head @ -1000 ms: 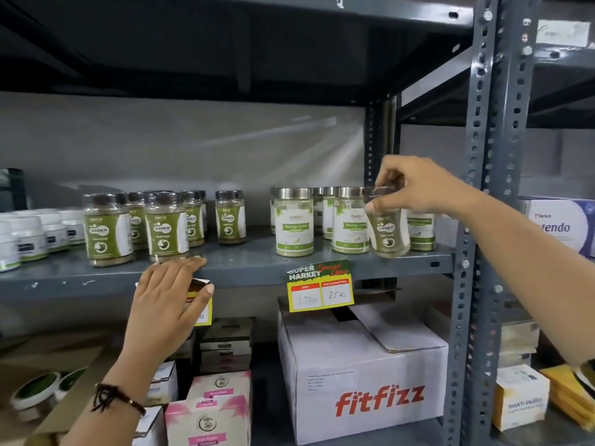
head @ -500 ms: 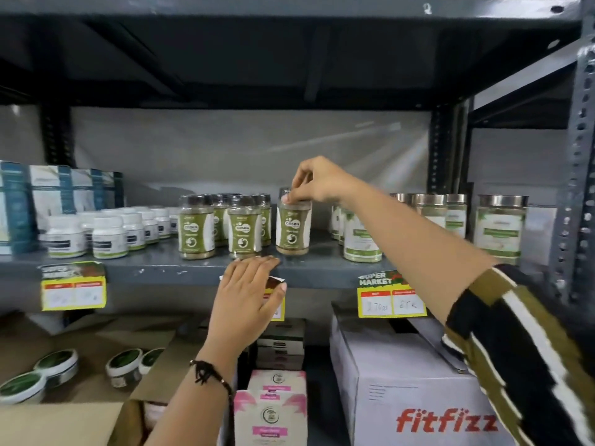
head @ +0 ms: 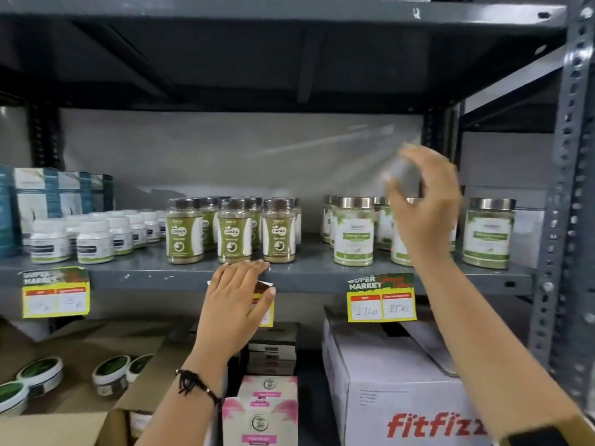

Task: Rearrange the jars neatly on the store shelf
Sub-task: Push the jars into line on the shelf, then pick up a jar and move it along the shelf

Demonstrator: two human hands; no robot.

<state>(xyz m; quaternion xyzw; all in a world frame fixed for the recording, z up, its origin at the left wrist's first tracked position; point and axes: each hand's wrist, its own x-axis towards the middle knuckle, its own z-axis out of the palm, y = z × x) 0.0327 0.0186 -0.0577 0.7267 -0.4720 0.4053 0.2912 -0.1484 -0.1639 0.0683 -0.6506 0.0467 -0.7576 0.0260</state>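
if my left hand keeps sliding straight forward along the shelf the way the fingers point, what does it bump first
Probably the front dark-lidded Gaska jars: the left hand lies flat on the shelf edge, fingertips just short of them. Depth is hard to judge.

Shelf (head: 306, 275): dark grey metal. Dark-lidded jars (head: 278, 231): olive-green and white labels, tan contents. Silver-lidded jars (head: 353, 231): white labels with green print. Small bottles (head: 93, 241): white, green base band. Price tag (head: 381, 297): yellow with red strips, green header. Carton (head: 402, 397): white, red lettering. Wristband (head: 193, 383): black.
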